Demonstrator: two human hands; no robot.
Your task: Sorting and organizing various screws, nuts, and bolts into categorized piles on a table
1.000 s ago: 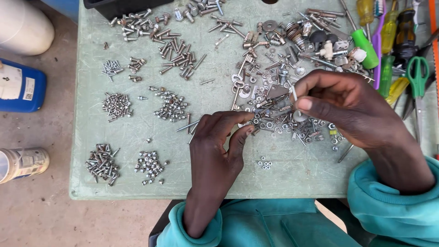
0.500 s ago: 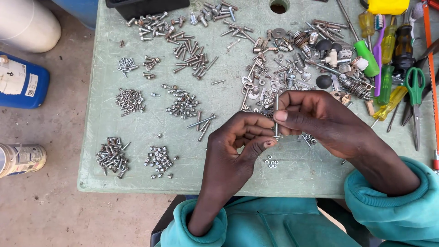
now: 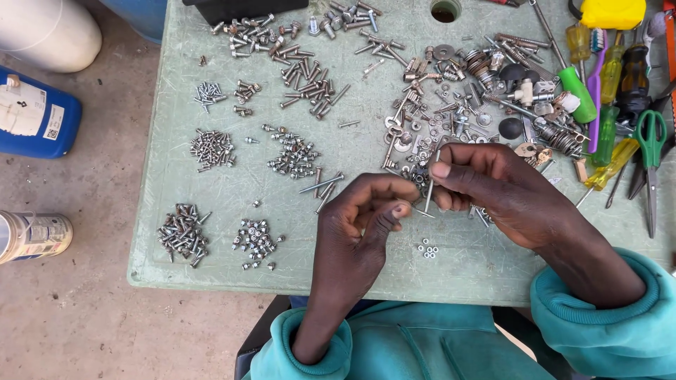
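Steel, a long thin bolt [image 3: 429,191] stood nearly upright near the pale green plastic surface's [image 3: 211,260] near edge, pinched by the right hand [image 3: 493,193]. The left hand [image 3: 366,218], just left of it, closed narrow fingertips at its lower end. Beyond lay a heap of mixed metal hardware [image 3: 458,105].

Garment: a teal sweatshirt [image 3: 422,345] of soft fleece is worn.
Left cuff [image 3: 310,352]: a ribbed band is seen at the wrist.
Right cuff [image 3: 598,309]: a ribbed band is bunched thickly at the wrist.
Left hand [image 3: 359,232]: left bare; no glove, ring or watch is seen.
Right hand [image 3: 500,193]: likewise left bare.
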